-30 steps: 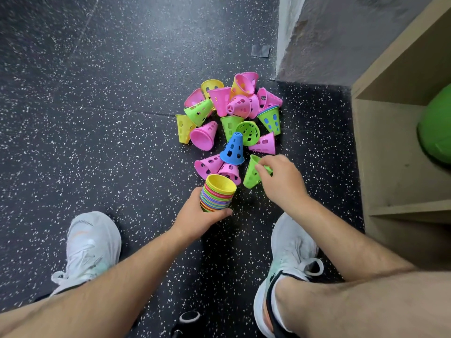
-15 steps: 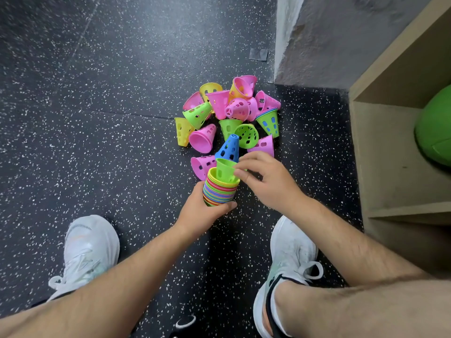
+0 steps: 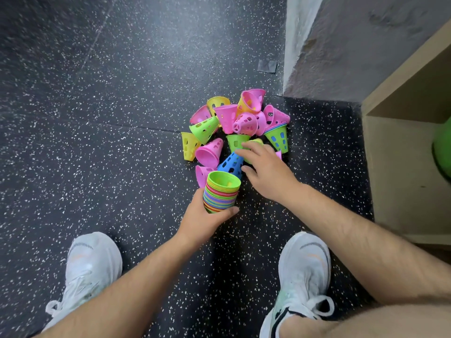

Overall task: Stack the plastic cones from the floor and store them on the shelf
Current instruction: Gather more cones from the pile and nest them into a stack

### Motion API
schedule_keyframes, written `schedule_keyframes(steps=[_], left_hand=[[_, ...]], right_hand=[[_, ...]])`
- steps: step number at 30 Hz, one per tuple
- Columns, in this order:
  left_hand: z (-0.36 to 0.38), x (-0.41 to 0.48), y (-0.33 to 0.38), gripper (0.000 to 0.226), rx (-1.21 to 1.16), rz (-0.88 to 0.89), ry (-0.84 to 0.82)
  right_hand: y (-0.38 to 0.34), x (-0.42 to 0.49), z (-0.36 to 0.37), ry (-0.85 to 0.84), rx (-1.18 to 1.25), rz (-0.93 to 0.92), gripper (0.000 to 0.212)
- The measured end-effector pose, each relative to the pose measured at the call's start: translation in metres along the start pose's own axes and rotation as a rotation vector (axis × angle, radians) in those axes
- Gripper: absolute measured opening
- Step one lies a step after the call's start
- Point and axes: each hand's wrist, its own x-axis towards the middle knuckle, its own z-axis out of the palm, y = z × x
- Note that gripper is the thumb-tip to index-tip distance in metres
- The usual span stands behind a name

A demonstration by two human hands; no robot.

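Note:
My left hand (image 3: 202, 220) grips a multicoloured stack of nested cones (image 3: 220, 191) just above the floor, with a green cone on top, mouth up. Beyond it lies a loose pile of pink, green and yellow perforated cones (image 3: 227, 115) on the dark speckled floor. A blue cone (image 3: 229, 164) stands at the pile's near edge, right behind the stack. My right hand (image 3: 268, 169) reaches over the pile's near right side with fingers spread above the blue cone and a green cone (image 3: 235, 142). It holds nothing that I can see and hides some cones under the palm.
A wooden shelf unit (image 3: 402, 167) stands at the right with a green ball (image 3: 443, 152) inside. A grey wall corner (image 3: 341, 45) rises behind the pile. My white shoes (image 3: 92, 264) (image 3: 302, 267) are planted either side of my arms.
My right hand picked a green cone from the floor, dropped it onto the stack in my left hand, then moved forward over the pile again.

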Motion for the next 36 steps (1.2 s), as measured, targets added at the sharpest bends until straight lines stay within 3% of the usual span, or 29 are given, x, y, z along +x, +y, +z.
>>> schedule_keyframes(steps=[7,13,21,23,29,36], left_hand=[[-0.005,0.011,0.002,0.058,0.019,0.005,-0.001],[-0.005,0.014,0.002,0.060,0.044,0.022,-0.021],[0.000,0.008,-0.006,0.069,0.068,0.011,-0.059],[0.003,0.005,-0.009,0.072,0.075,0.006,-0.066],[0.009,-0.005,-0.006,0.064,0.100,-0.001,-0.063],[0.014,-0.008,-0.006,0.063,0.087,-0.004,-0.073]], right_hand=[[0.006,0.030,0.007,-0.152,-0.158,-0.053,0.059],[0.005,0.008,0.009,-0.162,-0.068,0.114,0.057],[0.017,-0.041,0.021,-0.316,-0.033,0.232,0.085],[0.017,-0.043,0.025,-0.323,-0.003,0.245,0.078],[0.018,-0.042,0.024,-0.188,-0.008,0.220,0.027],[0.018,-0.052,-0.012,0.092,0.204,0.252,0.023]])
